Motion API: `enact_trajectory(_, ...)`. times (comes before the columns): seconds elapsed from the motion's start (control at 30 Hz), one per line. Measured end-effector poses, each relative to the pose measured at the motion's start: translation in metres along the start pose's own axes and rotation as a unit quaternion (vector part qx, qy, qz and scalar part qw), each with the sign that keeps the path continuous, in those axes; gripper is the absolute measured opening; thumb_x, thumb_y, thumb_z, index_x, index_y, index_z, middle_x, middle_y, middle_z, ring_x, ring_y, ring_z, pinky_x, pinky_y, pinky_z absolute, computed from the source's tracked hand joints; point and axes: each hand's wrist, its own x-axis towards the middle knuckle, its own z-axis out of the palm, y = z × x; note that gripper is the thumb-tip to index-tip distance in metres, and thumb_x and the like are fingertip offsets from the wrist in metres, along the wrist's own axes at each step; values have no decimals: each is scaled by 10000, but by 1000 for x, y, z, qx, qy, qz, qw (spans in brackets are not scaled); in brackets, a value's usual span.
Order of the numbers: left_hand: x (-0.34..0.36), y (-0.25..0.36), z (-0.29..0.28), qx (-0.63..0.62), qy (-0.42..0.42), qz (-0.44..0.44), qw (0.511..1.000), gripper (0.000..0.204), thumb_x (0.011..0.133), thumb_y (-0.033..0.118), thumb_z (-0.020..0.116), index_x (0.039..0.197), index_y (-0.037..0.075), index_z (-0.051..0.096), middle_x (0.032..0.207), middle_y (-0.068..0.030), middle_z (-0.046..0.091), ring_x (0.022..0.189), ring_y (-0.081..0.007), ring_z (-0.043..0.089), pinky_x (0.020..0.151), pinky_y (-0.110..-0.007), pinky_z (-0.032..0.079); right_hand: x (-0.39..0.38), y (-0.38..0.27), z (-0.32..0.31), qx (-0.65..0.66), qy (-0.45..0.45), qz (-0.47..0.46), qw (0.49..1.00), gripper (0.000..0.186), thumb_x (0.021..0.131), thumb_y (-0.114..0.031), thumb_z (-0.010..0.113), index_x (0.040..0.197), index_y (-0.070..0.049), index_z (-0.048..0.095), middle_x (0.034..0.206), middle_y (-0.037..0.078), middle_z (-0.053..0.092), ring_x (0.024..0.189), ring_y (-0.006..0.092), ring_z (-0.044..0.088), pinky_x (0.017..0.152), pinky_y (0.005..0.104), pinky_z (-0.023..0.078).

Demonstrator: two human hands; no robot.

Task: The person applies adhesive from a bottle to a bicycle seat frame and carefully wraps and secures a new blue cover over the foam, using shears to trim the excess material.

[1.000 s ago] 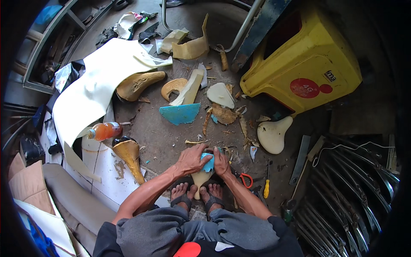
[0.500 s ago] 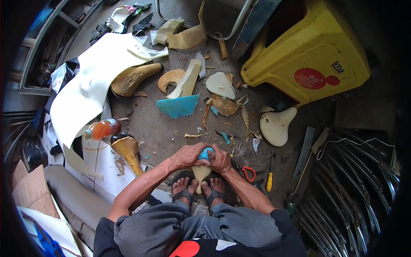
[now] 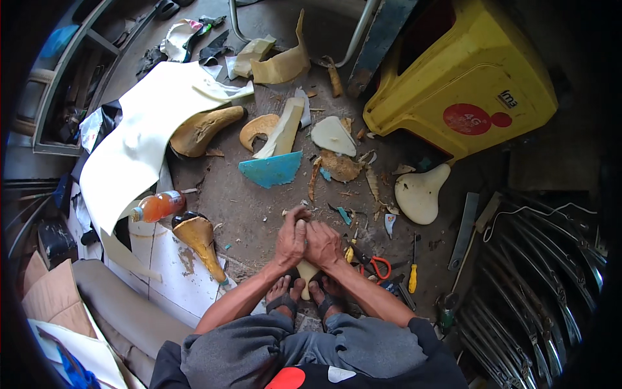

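From here I see my left hand and right hand pressed together, both gripping the hidden far end of a cream, tapered, saddle-shaped piece. Its narrow end shows between two feet in dark strapped sandals.

Held piece cream, trousers grey, offcut turquoise, sheet white, stool yellow with two red circles

A yellow plastic stool bears pale lettering on a red disc and dark lettering beside it.
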Motion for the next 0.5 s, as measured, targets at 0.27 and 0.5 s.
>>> enact_trajectory(0.27, -8, -6, 18, -15, 35, -17, 999, 331, 1019, 253, 483, 1239, 7, 498, 1075, -184, 688, 1006, -319, 687, 875, -405, 524, -3, 5, 0, -45, 55, -12, 997, 125, 900, -225, 580, 905, -103, 602, 811, 77, 573, 762, 276, 633, 637, 409, 508)
enact_trajectory(0.5, -2, 10, 19, 74, 47, 20, 996, 331, 1026, 279, 451, 1223, 23, 527, 1061, -210, 657, 954, -343, 670, 824, -405, 517, 0, 48, -14, 530, 106, 358, 762, 569, 1058, -528, 305, 1250, -103, 630, 1060, 176, 693, 1009, 310, 674, 871, 418, 517)
